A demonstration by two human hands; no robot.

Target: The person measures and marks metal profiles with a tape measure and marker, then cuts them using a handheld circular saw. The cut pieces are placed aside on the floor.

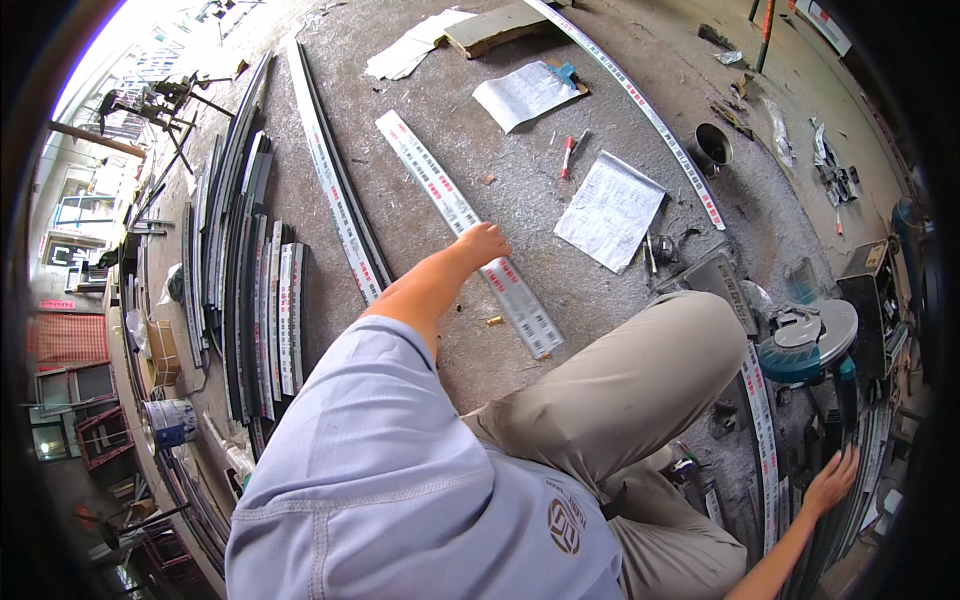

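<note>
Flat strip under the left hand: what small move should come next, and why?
Perhaps the left hand should lift the flat strip slightly: it seems to lie on the floor, gripped near its middle, where it should balance, and nothing else rests on it.

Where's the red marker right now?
In the head view, the red marker lies upper centre, between two paper sheets, right of the strip under the left hand.

A silver strip (515, 295) patterned with red and black marks shows against a grey-brown floor (520, 180). The shirt (400, 450) is pale lavender-grey with a brown emblem (565, 527), the trousers (620, 390) khaki, the saw (790, 362) teal and grey.
</note>
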